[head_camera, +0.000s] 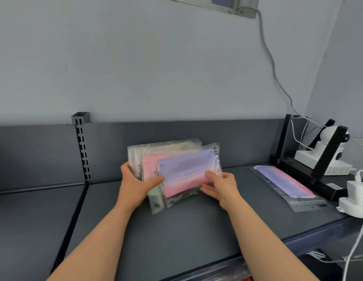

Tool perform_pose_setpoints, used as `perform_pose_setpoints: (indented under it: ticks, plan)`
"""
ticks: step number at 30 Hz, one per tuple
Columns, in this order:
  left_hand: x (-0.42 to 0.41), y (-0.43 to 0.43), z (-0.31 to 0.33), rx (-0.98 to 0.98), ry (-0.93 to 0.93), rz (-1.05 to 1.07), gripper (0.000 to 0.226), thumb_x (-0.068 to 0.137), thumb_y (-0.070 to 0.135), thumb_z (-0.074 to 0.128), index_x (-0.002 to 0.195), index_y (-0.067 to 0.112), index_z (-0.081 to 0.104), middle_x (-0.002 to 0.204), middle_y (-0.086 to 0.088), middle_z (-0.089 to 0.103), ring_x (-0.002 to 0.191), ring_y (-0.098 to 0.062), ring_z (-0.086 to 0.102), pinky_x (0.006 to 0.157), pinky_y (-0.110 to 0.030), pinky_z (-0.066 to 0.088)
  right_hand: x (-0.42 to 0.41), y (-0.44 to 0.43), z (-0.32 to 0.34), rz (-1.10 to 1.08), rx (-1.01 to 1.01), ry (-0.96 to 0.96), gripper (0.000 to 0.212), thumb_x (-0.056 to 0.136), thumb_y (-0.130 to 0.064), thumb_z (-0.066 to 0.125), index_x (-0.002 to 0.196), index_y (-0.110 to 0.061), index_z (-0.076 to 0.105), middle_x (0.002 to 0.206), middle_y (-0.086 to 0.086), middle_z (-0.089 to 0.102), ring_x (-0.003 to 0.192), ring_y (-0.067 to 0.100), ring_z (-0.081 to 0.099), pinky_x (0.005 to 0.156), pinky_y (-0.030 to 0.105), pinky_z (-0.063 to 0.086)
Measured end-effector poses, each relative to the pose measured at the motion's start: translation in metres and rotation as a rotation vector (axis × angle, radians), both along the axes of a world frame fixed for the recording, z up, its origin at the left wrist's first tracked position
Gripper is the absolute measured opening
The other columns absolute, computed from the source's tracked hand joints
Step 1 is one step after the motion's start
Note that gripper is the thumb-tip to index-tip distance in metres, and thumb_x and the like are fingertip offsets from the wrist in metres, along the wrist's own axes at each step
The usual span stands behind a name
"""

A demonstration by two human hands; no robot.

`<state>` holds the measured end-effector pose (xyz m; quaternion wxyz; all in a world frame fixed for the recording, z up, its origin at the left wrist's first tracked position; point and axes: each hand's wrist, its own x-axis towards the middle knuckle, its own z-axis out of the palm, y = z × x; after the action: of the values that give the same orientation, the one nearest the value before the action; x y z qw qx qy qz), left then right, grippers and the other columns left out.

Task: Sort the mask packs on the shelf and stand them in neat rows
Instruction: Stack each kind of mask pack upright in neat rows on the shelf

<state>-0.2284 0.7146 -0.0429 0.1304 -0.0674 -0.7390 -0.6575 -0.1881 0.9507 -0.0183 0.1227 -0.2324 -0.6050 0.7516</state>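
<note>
white cam (326,151) rt | black router (310,175) | charger (357,189) | wall cable (272,63)

At centre frame, the left hand (136,183) and right hand (221,187) grip a bundle of mask packs (176,169) above the dark shelf (186,230). Another pack (286,185) lies flat at right, beside a white camera (328,151).

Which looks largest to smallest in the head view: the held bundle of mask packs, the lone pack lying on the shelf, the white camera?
1. Bundle of mask packs, held by the left hand and right hand.
2. Lone pack, flat on the shelf; foreshortened, so unsure.
3. White camera, farther off and partly hidden.
</note>
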Motion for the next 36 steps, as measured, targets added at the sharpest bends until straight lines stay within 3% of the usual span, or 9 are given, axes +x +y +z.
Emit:
perform_pose_setpoints:
  ticks: [4, 6, 10, 18, 21, 25, 29, 32, 36]
  plan:
    - [-0.001, -0.001, -0.002, -0.008, 0.021, 0.019, 0.07, 0.074, 0.028, 0.084, 0.125, 0.025, 0.035, 0.11, 0.013, 0.057, 0.1, -0.009, 0.061, 0.081, -0.025, 0.046, 0.0, 0.006, -0.005, -0.099, 0.689, -0.145, 0.055, 0.077, -0.043, 0.071, 0.118, -0.012, 0.05, 0.123, 0.0, 0.036, 0.099, 0.026, 0.06, 0.093, 0.041, 0.048]
    - [-0.004, -0.004, -0.004, 0.001, 0.032, 0.027, 0.063, 0.079, 0.032, 0.079, 0.128, 0.025, 0.04, 0.118, 0.011, 0.059, 0.108, -0.012, 0.059, 0.089, -0.027, 0.044, 0.001, 0.006, -0.009, -0.044, 0.682, -0.033, 0.056, 0.08, -0.035, 0.069, 0.127, -0.013, 0.049, 0.124, 0.001, 0.053, 0.107, 0.023, 0.058, 0.095, 0.038, 0.045]
    - [-0.006, -0.009, -0.007, 0.036, 0.032, 0.029, 0.078, 0.077, 0.046, 0.077, 0.142, 0.024, 0.04, 0.138, 0.009, 0.054, 0.126, -0.012, 0.052, 0.108, -0.038, 0.04, 0.003, -0.001, -0.015, 0.094, 0.739, 0.0, 0.041, 0.087, -0.027, 0.065, 0.122, -0.01, 0.052, 0.105, -0.002, 0.059, 0.092, 0.017, 0.058, 0.076, 0.027, 0.043]
    - [-0.004, -0.002, -0.003, -0.065, 0.043, 0.048, 0.108, 0.055, 0.026, 0.095, 0.142, 0.02, 0.031, 0.128, 0.003, 0.053, 0.111, -0.017, 0.057, 0.095, -0.033, 0.047, 0.003, 0.005, -0.015, 0.158, 0.83, 0.01, 0.047, 0.085, -0.044, 0.067, 0.117, -0.012, 0.057, 0.113, 0.0, 0.062, 0.098, 0.017, 0.059, 0.082, 0.028, 0.047]
    - [-0.005, 0.0, -0.003, -0.079, 0.032, 0.07, 0.108, 0.055, 0.027, 0.095, 0.142, 0.018, 0.03, 0.127, 0.001, 0.053, 0.11, -0.018, 0.057, 0.095, -0.035, 0.047, 0.003, 0.03, -0.002, 0.116, 0.942, -0.018, 0.061, 0.091, -0.05, 0.053, 0.134, -0.007, 0.051, 0.135, 0.01, 0.051, 0.123, 0.025, 0.051, 0.1, 0.035, 0.041]
    - [-0.005, 0.012, -0.001, -0.085, 0.04, 0.085, 0.106, 0.057, 0.024, 0.094, 0.141, 0.016, 0.029, 0.124, 0.002, 0.051, 0.11, -0.019, 0.055, 0.091, -0.032, 0.045, 0.011, 0.099, 0.011, -0.096, 1.376, -0.376, 0.052, 0.09, -0.042, 0.048, 0.124, -0.003, 0.052, 0.134, 0.019, 0.047, 0.129, 0.036, 0.042, 0.105, 0.042, 0.034]
    - [-0.008, 0.038, -0.003, -0.097, 0.036, 0.089, 0.115, 0.055, 0.03, 0.094, 0.144, 0.016, 0.024, 0.134, -0.001, 0.047, 0.117, -0.022, 0.052, 0.1, -0.039, 0.045, 0.033, 0.14, 0.01, -0.014, 1.403, -0.86, 0.056, 0.093, -0.042, 0.037, 0.14, -0.012, 0.045, 0.145, 0.016, 0.043, 0.133, 0.033, 0.039, 0.112, 0.044, 0.025]
    - [-0.012, 0.052, -0.004, -0.097, 0.03, 0.099, 0.118, 0.056, 0.033, 0.094, 0.146, 0.017, 0.02, 0.141, -0.004, 0.044, 0.122, -0.024, 0.05, 0.104, -0.042, 0.043, 0.039, 0.131, 0.013, 0.076, 1.466, -0.738, 0.047, 0.097, -0.035, 0.029, 0.129, -0.015, 0.057, 0.134, 0.012, 0.056, 0.124, 0.031, 0.049, 0.105, 0.04, 0.03]
    - [-0.012, 0.058, -0.003, -0.106, 0.034, 0.115, 0.115, 0.059, 0.03, 0.093, 0.147, 0.015, 0.02, 0.141, -0.006, 0.044, 0.122, -0.026, 0.049, 0.101, -0.037, 0.042, 0.037, 0.122, 0.027, 0.064, 1.433, -0.53, 0.029, 0.091, -0.021, 0.042, 0.105, -0.01, 0.064, 0.117, 0.016, 0.063, 0.106, 0.031, 0.059, 0.095, 0.033, 0.045]
